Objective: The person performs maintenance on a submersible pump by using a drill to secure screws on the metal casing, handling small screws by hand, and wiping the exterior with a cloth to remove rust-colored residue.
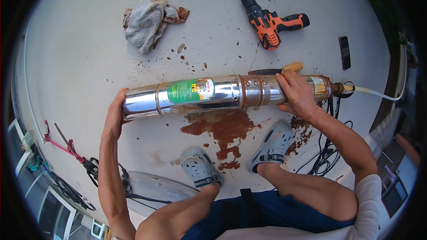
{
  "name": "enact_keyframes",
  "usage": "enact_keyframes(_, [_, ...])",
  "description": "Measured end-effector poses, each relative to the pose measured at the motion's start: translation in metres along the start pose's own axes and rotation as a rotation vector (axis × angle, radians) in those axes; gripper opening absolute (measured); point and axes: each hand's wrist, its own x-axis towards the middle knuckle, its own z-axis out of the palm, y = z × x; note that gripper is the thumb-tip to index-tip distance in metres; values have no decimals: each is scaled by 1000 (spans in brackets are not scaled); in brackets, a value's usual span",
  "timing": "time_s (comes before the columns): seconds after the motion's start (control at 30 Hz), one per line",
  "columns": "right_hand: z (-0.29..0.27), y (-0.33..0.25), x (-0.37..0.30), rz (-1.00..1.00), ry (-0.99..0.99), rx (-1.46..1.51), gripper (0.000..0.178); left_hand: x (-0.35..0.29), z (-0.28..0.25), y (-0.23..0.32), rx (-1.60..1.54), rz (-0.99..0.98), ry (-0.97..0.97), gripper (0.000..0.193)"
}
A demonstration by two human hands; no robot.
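A long, shiny steel submersible pump lies crosswise before me, with a green label and a rusty perforated band. My left hand wraps around its left end. Farther right, my right hand grips the barrel between the perforated band and a yellowish label. The pump's rusty right end narrows to a fitting, from which a white hose runs off to the right. Just behind the pump, partly hidden by it, is a hand tool with a wooden handle and dark blade.
Beyond the pump lie a dirty grey rag, an orange-and-black cordless drill and a black phone-like device. Wet rusty mud spreads between pump and my grey clogs. Black cable coils at right; a pink strap lies left.
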Motion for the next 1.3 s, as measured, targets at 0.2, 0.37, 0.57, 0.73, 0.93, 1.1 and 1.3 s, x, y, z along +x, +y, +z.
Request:
enact_keyframes(0.2, [-1, -3, 2, 18, 4, 7, 106, -4, -20, 57, 1168, 464, -78, 89])
enact_keyframes(0.37, [-3, -5, 3, 10, 1, 34, 102, 2, 32, 61, 1120, 710, -415, 98])
enact_keyframes(0.57, [5, -11, -12, -7, 79, -52, 100, -6, 43, 19, 1124, 1087, -73, 81])
enact_keyframes(0.73, [9, -16, -20, 48, 89, -90, 98, -13, 47, 11, 1069, 1202, 30, 81])
enact_keyframes(0.93, [18, -36, -35, 94, 97, -80, 94, -17, 41, -10, 1094, 1238, 98, 88])
enact_keyframes(1.1, [0, -47, -37, 118, 92, -6, 71, -22, 42, -22, 1094, 1309, 157, 90])
enact_keyframes(1.3, [-11, 24, 20, 444, -4, 380, 27, -16, 40, -14, 1122, 1289, 113, 93])
